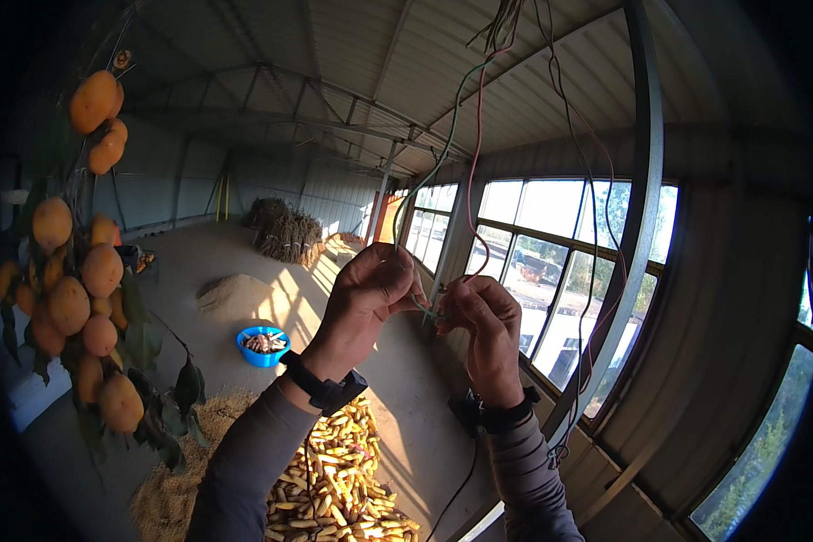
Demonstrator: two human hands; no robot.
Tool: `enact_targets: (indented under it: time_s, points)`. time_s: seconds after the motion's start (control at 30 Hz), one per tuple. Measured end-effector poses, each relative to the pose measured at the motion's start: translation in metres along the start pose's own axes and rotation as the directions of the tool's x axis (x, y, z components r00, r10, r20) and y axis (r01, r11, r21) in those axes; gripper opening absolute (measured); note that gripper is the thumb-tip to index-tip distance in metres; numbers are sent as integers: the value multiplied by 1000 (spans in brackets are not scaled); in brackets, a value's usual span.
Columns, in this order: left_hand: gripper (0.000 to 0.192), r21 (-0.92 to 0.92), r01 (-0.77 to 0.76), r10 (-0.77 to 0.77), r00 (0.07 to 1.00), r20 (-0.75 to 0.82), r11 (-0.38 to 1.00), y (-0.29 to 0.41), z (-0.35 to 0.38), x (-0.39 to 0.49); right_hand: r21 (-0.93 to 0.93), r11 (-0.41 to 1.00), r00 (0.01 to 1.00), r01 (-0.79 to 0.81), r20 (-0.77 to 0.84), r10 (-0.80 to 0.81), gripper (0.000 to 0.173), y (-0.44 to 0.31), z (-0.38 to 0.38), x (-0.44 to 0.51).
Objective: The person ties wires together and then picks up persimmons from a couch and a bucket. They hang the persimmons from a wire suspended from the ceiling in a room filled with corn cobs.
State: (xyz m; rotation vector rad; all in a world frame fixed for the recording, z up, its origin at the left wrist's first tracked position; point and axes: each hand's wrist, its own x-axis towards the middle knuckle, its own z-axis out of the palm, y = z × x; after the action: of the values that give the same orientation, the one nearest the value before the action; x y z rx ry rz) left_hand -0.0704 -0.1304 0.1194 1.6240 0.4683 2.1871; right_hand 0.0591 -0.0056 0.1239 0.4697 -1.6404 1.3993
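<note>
Both of my hands are raised in front of me, close together, with a black band on each wrist. My left hand [366, 298] pinches a green wire [456, 112] that hangs from the roof. A bent length of green wire [431, 314] spans the small gap between my hands. My right hand [486, 325] has thumb and fingers closed at the lower part of a red wire [479, 135], near the green wire's end. Whether the two wires touch is hidden by my fingers. Above, both run up to a bundle of strands [505, 27].
A metal post [643, 156] stands at right, with dark and red wires [593, 271] hanging beside it. Persimmons [68, 305] hang at left. Below lie corn cobs [332, 488], a grain heap [169, 481] and a blue basin [261, 358]. Windows [535, 271] line the right wall.
</note>
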Motion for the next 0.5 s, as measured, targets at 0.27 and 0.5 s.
enact_targets:
  time_s: [0.27, 0.5]
  points:
    - [25, 50, 40, -40, 999, -12, 998, -7, 0, 0, 66, 997, 999, -32, 33, 30, 21, 3, 2, -4]
    - [24, 43, -57, 56, 998, 26, 997, -1, 6, -3, 153, 988, 999, -15, 53, 7, 39, 12, -3, -24]
